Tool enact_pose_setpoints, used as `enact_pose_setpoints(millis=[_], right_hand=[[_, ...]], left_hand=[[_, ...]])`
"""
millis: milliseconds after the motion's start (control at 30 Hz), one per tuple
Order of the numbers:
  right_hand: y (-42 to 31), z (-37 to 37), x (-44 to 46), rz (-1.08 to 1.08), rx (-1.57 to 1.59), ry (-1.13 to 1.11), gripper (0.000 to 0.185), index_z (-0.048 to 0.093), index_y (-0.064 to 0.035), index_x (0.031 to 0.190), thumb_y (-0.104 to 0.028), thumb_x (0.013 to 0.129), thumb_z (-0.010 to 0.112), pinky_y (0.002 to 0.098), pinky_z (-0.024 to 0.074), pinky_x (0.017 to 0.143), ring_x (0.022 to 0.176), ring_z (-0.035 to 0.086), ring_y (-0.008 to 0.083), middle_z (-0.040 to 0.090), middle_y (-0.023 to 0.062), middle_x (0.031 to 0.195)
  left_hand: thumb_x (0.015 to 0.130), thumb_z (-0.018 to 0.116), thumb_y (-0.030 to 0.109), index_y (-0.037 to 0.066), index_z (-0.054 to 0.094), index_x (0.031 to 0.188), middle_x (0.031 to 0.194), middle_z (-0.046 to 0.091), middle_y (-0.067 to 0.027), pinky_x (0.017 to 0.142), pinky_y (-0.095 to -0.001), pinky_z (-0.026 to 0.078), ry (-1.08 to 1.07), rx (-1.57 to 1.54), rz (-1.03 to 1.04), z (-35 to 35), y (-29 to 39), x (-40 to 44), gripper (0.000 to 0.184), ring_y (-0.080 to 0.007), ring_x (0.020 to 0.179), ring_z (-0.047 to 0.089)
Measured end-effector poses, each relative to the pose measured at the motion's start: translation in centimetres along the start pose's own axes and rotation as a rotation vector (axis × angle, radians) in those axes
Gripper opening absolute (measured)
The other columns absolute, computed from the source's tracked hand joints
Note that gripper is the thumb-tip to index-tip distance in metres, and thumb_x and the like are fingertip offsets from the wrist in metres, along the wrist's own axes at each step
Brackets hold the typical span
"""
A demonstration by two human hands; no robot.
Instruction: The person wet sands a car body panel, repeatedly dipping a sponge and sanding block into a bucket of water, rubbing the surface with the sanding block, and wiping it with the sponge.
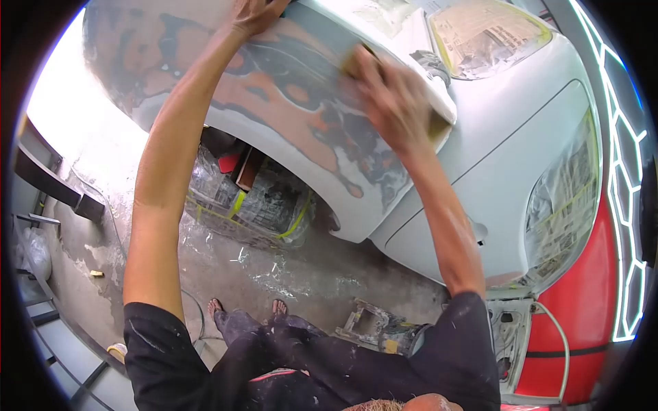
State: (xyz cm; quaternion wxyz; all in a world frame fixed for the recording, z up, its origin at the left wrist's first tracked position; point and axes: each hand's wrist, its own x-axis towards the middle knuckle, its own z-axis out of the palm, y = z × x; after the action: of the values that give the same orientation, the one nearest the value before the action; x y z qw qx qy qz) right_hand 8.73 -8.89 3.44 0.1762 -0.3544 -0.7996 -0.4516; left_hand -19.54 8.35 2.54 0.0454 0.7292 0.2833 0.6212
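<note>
My right hand (397,103), blurred by motion, is closed around a yellowish-brown sanding block (354,61) pressed against the car's front fender (288,85). The fender's surface is patchy, with grey, white and pinkish-tan filler or primer areas. At the top edge of the view, my left hand (258,14) rests on the same panel, thumb apart from the fingers; the fingertips are cut off by the frame. Below the fender, the wheel arch surrounds a wheel (253,205) covered in newspaper and yellow-green tape.
A pale grey door (473,198) adjoins the fender, its window (565,198) masked with paper. The headlight area (490,34) is papered too. A low metal stand (373,325) sits near my feet, and a hose (199,308) lies on the stained floor. Red bodywork (582,294) stands at right.
</note>
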Motion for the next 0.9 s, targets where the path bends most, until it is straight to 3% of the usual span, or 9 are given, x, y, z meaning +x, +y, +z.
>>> enact_pose_setpoints(millis=[133,233,300,400,467,567,667,733,900], right_hand=[[5.2,-4.9,-12.9,0.034,-0.111,-0.149,0.052,0.066,-0.0141,0.143,-0.021,0.092,0.072,0.0359,0.0503,0.087,0.095,0.061,0.0222,0.067,0.0058,0.124],[2.6,-1.5,-2.4,-0.016,-0.079,-0.073,0.057,0.063,-0.0120,0.146,-0.019,0.090,0.073,0.0360,0.0503,0.082,0.092,0.060,0.0238,0.066,0.0060,0.116],[0.3,1.9,4.8,-0.012,-0.059,-0.040,0.062,0.058,-0.0129,0.147,-0.014,0.086,0.070,0.0412,0.0494,0.079,0.089,0.057,0.0260,0.059,0.0064,0.096],[-2.4,5.8,12.4,-0.089,-0.064,0.138,0.059,0.055,-0.0140,0.147,-0.019,0.090,0.067,0.0401,0.0502,0.082,0.093,0.060,0.0265,0.061,0.0079,0.102],[-1.2,5.4,9.9,-0.100,-0.038,0.090,0.055,0.057,-0.0113,0.143,-0.016,0.090,0.067,0.0394,0.0510,0.079,0.092,0.062,0.0254,0.062,0.0076,0.106],[2.8,-0.7,1.3,-0.126,0.034,-0.086,0.063,0.059,-0.0129,0.147,-0.014,0.085,0.073,0.0360,0.0516,0.079,0.094,0.062,0.0211,0.064,0.0032,0.108],[6.8,-4.7,-6.1,-0.091,-0.050,-0.111,0.067,0.065,-0.0148,0.145,-0.011,0.079,0.077,0.0352,0.0519,0.082,0.090,0.058,0.0216,0.067,0.0015,0.117],[6.4,-4.2,-4.6,-0.081,-0.063,-0.107,0.065,0.067,-0.0145,0.143,-0.010,0.079,0.076,0.0351,0.0520,0.082,0.090,0.058,0.0223,0.067,0.0018,0.119],[0.1,4.3,8.0,-0.110,-0.119,0.033,0.047,0.067,-0.0117,0.137,-0.016,0.090,0.065,0.0376,0.0503,0.078,0.091,0.060,0.0229,0.062,0.0031,0.100]], left_hand=[[0.102,0.059,0.046,0.010,0.076,0.099,0.106,0.075,-0.0153,0.098,-0.0517,0.050,0.159,0.094,0.107,1.0,-1.3,-0.4,0.041,-0.0401,0.106,0.067],[0.102,0.058,0.045,0.009,0.076,0.099,0.104,0.075,-0.0165,0.097,-0.0515,0.050,0.157,0.089,0.091,1.0,-1.6,-0.6,0.040,-0.0405,0.105,0.067],[0.102,0.057,0.045,0.008,0.075,0.098,0.102,0.075,-0.0166,0.096,-0.0502,0.050,0.143,0.011,0.074,1.1,-1.4,-0.2,0.041,-0.0403,0.103,0.067],[0.103,0.056,0.043,0.007,0.074,0.097,0.096,0.073,-0.0160,0.090,-0.0480,0.051,0.152,-0.034,0.107,1.0,-2.0,0.2,0.041,-0.0393,0.096,0.068],[0.105,0.054,0.045,0.005,0.073,0.097,0.086,0.071,-0.0151,0.079,-0.0462,0.053,-0.010,-0.007,0.088,-0.5,-0.4,0.5,0.045,-0.0376,0.085,0.068],[0.105,0.052,0.051,0.005,0.072,0.096,0.082,0.069,-0.0158,0.075,-0.0467,0.052,-0.025,-0.004,-0.209,-0.1,-0.6,-0.6,0.051,-0.0375,0.080,0.067],[0.105,0.051,0.056,0.007,0.072,0.100,0.089,0.071,-0.0163,0.080,-0.0476,0.053,0.115,0.030,0.026,1.4,-1.8,-0.8,0.053,-0.0373,0.085,0.068],[0.105,0.051,0.056,0.008,0.072,0.102,0.092,0.072,-0.0166,0.083,-0.0480,0.053,0.218,0.093,0.175,2.3,-4.6,-0.1,0.053,-0.0376,0.087,0.069],[0.104,0.050,0.058,0.007,0.072,0.102,0.088,0.071,-0.0137,0.079,-0.0463,0.052,0.116,0.008,-0.016,0.4,-2.5,-0.2,0.056,-0.0319,0.083,0.067]])
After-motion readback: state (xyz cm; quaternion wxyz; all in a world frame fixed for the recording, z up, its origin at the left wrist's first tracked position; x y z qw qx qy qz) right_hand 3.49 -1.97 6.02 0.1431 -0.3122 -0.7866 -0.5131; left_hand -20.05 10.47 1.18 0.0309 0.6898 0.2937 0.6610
